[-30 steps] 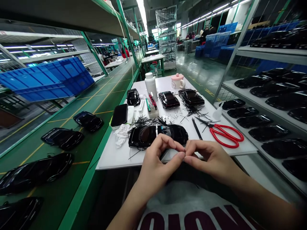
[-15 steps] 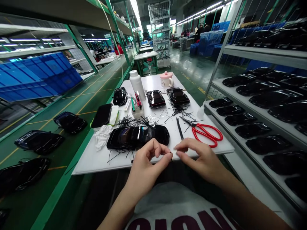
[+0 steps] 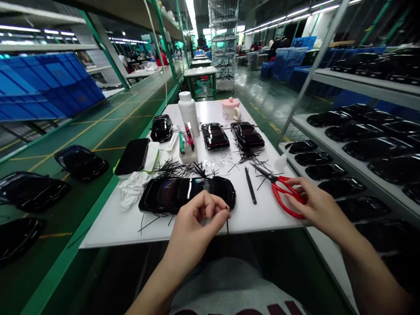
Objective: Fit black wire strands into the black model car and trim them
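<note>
My left hand (image 3: 200,223) is closed in a pinch on a thin black strip (image 3: 227,226), which hangs down from the fingertips in front of the table edge. Just behind that hand a glossy black model car (image 3: 160,194) lies sideways on the white table (image 3: 210,227). At the right, my right hand (image 3: 310,203) has its fingers and thumb closed on the red handles of a pair of scissors (image 3: 278,199); the blades point away to the left. Black tweezers (image 3: 250,186) lie between the car and the scissors.
Loose black strips (image 3: 172,167) lie behind the car. A tool holder (image 3: 187,155), white bottle (image 3: 188,111), lidded mug (image 3: 231,110) and several model cars (image 3: 215,135) stand farther back. Crumpled tissue (image 3: 133,190) is at left. A rack (image 3: 302,116) of car bodies borders the right.
My right hand has moved right, away from my left hand, and taken hold of the scissors, whose handles have turned toward me. The left hand keeps its pinch on the strip.
</note>
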`<state>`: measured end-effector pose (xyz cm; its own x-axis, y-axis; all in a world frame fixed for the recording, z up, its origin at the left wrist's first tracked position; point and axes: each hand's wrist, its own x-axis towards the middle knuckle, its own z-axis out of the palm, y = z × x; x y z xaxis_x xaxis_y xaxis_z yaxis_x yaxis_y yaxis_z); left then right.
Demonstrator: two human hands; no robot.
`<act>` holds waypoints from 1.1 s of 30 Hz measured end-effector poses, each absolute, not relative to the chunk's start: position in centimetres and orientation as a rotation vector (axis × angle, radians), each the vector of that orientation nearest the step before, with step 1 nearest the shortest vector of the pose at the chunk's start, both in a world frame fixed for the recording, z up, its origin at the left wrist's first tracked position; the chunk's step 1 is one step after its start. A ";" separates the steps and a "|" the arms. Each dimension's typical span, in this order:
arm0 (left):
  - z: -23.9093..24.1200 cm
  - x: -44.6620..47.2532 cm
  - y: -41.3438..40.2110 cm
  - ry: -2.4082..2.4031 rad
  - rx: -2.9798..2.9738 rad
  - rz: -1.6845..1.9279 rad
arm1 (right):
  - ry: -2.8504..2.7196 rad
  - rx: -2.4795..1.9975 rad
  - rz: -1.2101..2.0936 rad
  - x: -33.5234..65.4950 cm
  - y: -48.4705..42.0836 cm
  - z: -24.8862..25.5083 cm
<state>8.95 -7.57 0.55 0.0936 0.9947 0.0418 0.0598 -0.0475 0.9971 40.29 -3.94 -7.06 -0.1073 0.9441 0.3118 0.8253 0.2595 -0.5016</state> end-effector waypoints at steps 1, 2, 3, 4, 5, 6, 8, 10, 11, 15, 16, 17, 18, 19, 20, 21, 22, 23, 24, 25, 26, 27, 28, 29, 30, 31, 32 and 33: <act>0.6 8.6 -7.5 1.169 1.313 1.159 | -1.916 -1.597 0.306 40.6 -4.5 -6.6; 0.8 8.2 -7.4 1.171 1.294 1.172 | -1.820 -1.578 0.359 40.8 -5.1 -6.2; 0.9 7.8 -7.3 1.170 1.272 1.183 | -1.718 -1.563 0.433 40.7 -5.7 -5.7; 1.0 7.5 -7.3 1.162 1.246 1.193 | -1.664 -1.552 0.530 40.5 -6.4 -5.4; 1.1 7.2 -7.3 1.150 1.214 1.199 | -1.599 -1.540 0.575 40.0 -7.0 -5.0; 1.2 7.0 -7.3 1.131 1.174 1.202 | -1.578 -1.522 0.625 39.4 -7.5 -4.7; 1.4 6.6 -7.5 1.075 1.091 1.214 | -1.598 -1.497 0.742 37.7 -8.4 -4.3; 1.5 6.3 -7.9 1.023 1.029 1.231 | -1.634 -1.484 0.886 36.1 -8.9 -4.0; 1.5 6.1 -8.1 1.011 1.011 1.244 | -1.642 -1.475 0.945 35.5 -8.9 -3.9; 1.7 5.7 -9.3 1.032 0.993 1.309 | -1.746 -1.368 0.979 34.0 -8.6 -3.9; 1.8 5.7 -9.7 1.046 0.996 1.327 | -1.794 -1.323 0.942 33.7 -8.5 -4.0; 1.9 5.7 -10.0 1.065 0.999 1.342 | -1.838 -1.276 0.896 33.6 -8.6 -4.2; 2.1 5.8 -10.4 1.085 1.003 1.357 | -1.870 -1.231 0.845 33.5 -8.6 -4.3; 2.2 5.9 -10.7 1.101 1.008 1.370 | -1.888 -1.189 0.796 33.4 -8.8 -4.5; 2.3 6.0 -11.0 1.111 1.016 1.378 | -1.894 -1.155 0.755 33.4 -9.0 -4.7; 2.4 6.2 -11.3 1.111 1.024 1.386 | -1.893 -1.129 0.725 33.5 -9.2 -4.9; 2.5 6.3 -11.6 1.101 1.036 1.391 | -1.894 -1.106 0.705 33.7 -9.4 -5.1; 2.5 6.5 -11.8 1.085 1.051 1.392 | -1.908 -1.082 0.689 33.9 -9.5 -5.2; 2.4 6.6 -12.0 1.070 1.066 1.391 | -1.932 -1.053 0.674 34.2 -9.7 -5.2; 2.3 6.8 -12.2 1.056 1.080 1.390 | -1.963 -1.024 0.659 34.4 -9.8 -5.3; 2.2 6.9 -12.4 1.048 1.093 1.390 | -1.996 -0.997 0.640 34.6 -9.9 -5.3; 2.1 7.0 -12.6 1.043 1.104 1.392 | -2.027 -0.974 0.620 34.8 -10.0 -5.2; 2.0 7.1 -12.8 1.042 1.114 1.394 | -2.049 -0.961 0.603 34.9 -10.1 -5.2; 1.8 7.3 -12.9 1.044 1.119 1.400 | -2.060 -0.959 0.590 35.0 -10.3 -5.2; 1.7 7.3 -13.1 1.048 1.125 1.404 | -2.063 -0.963 0.581 35.0 -10.4 -5.2; 1.6 7.4 -13.2 1.055 1.128 1.406 | -2.063 -0.966 0.575 35.1 -10.5 -5.3; 1.5 7.4 -13.4 1.060 1.130 1.405 | -2.061 -0.967 0.571 35.1 -10.7 -5.3; 1.3 7.5 -13.5 1.064 1.130 1.405 | -2.060 -0.966 0.566 35.1 -10.8 -5.4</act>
